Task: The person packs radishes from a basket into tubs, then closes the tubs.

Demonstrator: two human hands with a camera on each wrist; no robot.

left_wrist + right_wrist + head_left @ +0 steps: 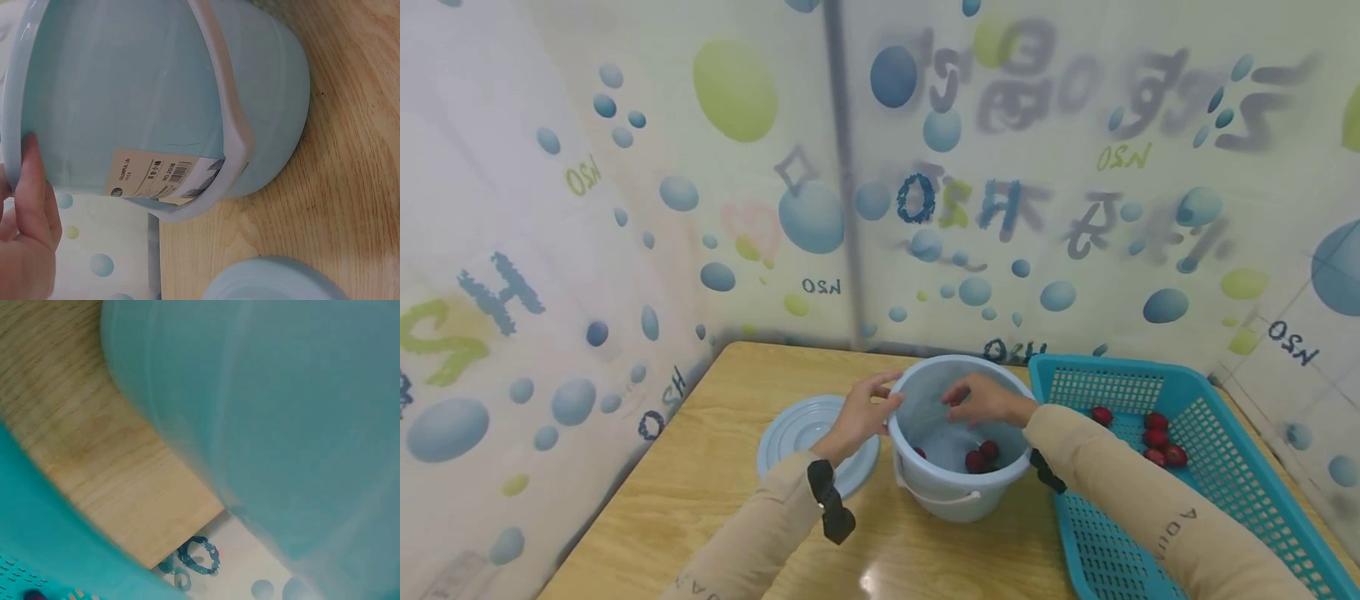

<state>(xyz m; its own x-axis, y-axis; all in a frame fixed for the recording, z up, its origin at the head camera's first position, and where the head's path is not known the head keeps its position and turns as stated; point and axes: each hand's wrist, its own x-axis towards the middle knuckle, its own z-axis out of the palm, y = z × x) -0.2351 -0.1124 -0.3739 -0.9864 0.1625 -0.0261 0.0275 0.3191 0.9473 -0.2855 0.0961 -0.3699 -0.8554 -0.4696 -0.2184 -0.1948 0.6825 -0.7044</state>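
Observation:
A light blue bucket (955, 500) stands on the table, with several small, round, dark red fruits (976, 461) at its bottom. My left hand (861, 414) grips the bucket's rim on the left; in the left wrist view its fingers (32, 194) lie against the outer wall just below the rim. Inside the bucket's mouth, above the fruits, is my right hand (981, 400), fingers loosely bent, with nothing seen in them. The right wrist view shows the bucket's outer wall (262, 412) but not the hand.
A matching blue lid (782, 433) lies left of the bucket, partly behind my left forearm. On the right, a teal plastic basket (1247, 492) holds several red fruits (1156, 438), under my right sleeve. Patterned walls border the wooden table (685, 467). The bucket's handle (231, 112) hangs down.

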